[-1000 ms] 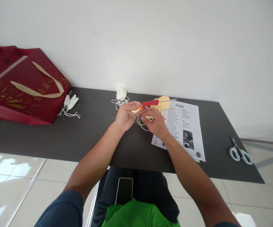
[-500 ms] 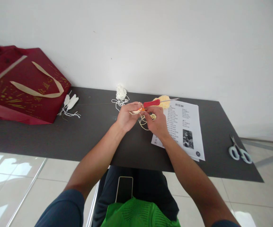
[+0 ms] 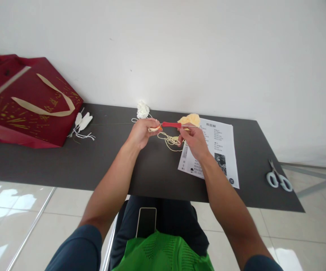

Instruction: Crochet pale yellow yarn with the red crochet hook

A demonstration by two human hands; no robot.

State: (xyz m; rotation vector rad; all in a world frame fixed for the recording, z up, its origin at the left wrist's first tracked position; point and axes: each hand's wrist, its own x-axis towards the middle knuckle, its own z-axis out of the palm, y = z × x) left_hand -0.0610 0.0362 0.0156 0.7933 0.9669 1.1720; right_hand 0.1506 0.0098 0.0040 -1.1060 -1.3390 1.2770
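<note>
My left hand [image 3: 141, 133] is closed on a small cream crochet piece [image 3: 153, 130] with a bit of orange at its edge. Between the hands lies a crochet hook [image 3: 172, 124] with a red handle, its thin metal shaft running on toward the right. The fingers of my right hand [image 3: 195, 139] are closed around that right part of the hook. Beneath the hook, loose pale yellow yarn [image 3: 172, 140] curls on the dark table [image 3: 157, 173]. Behind the right hand sits a pale yellow yarn bundle [image 3: 192, 119]. Fingers partly hide the crochet piece.
A printed sheet [image 3: 227, 150] lies under and beside my right forearm. Scissors [image 3: 278, 178] rest near the table's right end. White yarn [image 3: 143, 110] is at the back, small white pieces with tails [image 3: 84, 122] at left beside a red gift bag [image 3: 38, 105]. A phone [image 3: 146, 221] lies on my lap.
My hands have moved apart, the left one leftward and the right one rightward. The hook has shifted left and is now more level, with the right fingers on its shaft.
</note>
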